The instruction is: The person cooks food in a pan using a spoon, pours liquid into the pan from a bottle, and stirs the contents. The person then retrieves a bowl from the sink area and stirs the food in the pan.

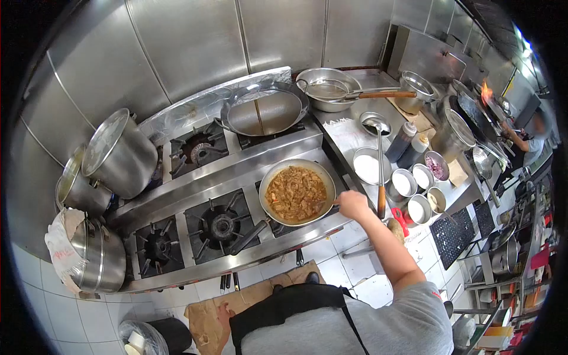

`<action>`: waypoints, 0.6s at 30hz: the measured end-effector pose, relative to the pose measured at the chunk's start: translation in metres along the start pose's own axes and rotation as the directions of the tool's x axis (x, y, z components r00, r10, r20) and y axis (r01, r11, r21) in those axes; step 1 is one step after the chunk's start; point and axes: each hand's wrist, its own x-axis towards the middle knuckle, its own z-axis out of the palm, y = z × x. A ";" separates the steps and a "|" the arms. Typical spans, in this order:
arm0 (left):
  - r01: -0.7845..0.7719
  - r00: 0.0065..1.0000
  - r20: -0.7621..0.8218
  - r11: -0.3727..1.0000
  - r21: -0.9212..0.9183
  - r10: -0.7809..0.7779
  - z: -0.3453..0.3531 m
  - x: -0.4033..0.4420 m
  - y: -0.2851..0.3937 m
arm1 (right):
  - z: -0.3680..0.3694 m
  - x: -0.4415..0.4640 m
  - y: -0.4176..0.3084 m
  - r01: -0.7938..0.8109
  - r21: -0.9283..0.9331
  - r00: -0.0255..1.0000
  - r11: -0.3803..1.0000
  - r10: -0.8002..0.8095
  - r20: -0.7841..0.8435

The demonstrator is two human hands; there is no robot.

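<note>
A frying pan (327, 176) holding chunky brown food in sauce (296, 192) sits on a front burner, its dark-gripped long handle (248, 238) pointing to the lower left. At the pan's right edge is my right hand (353, 205), its fingers closed. Whatever they grip is hidden, and I cannot tell whether they touch the rim. My left hand (223, 312) hangs low by my apron (278, 307), away from the stove, with loose fingers apart and nothing in them. A ladle (378, 127) with a wooden handle lies just right of the pan, near my right forearm.
A wide wok (266, 112) with liquid stands on a rear burner. Large pots (127, 157) crowd the left end. On the right counter are sauce bottles (402, 142), metal containers of white ingredients (371, 167) and chopped onion (436, 165). A co-worker (529, 142) stands near a flame, far right.
</note>
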 end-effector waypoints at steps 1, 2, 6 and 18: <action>-0.046 0.999 -0.018 0.999 -0.018 0.046 0.006 0.003 -0.007 | -0.005 -0.003 -0.001 0.006 -0.026 1.000 1.000 -0.006 -0.022; -0.095 0.995 -0.038 0.995 -0.037 0.094 0.010 0.005 -0.013 | 0.005 0.002 0.000 -0.003 -0.045 1.000 0.999 0.003 0.002; 0.098 0.995 0.023 0.992 0.081 -0.101 -0.028 -0.005 0.053 | 0.007 0.018 -0.010 -0.038 -0.077 0.999 0.996 0.040 0.019; 0.044 0.999 0.032 0.996 -0.078 -0.041 0.003 -0.008 -0.004 | 0.009 0.036 -0.072 0.068 -0.039 0.995 0.997 -0.071 -0.071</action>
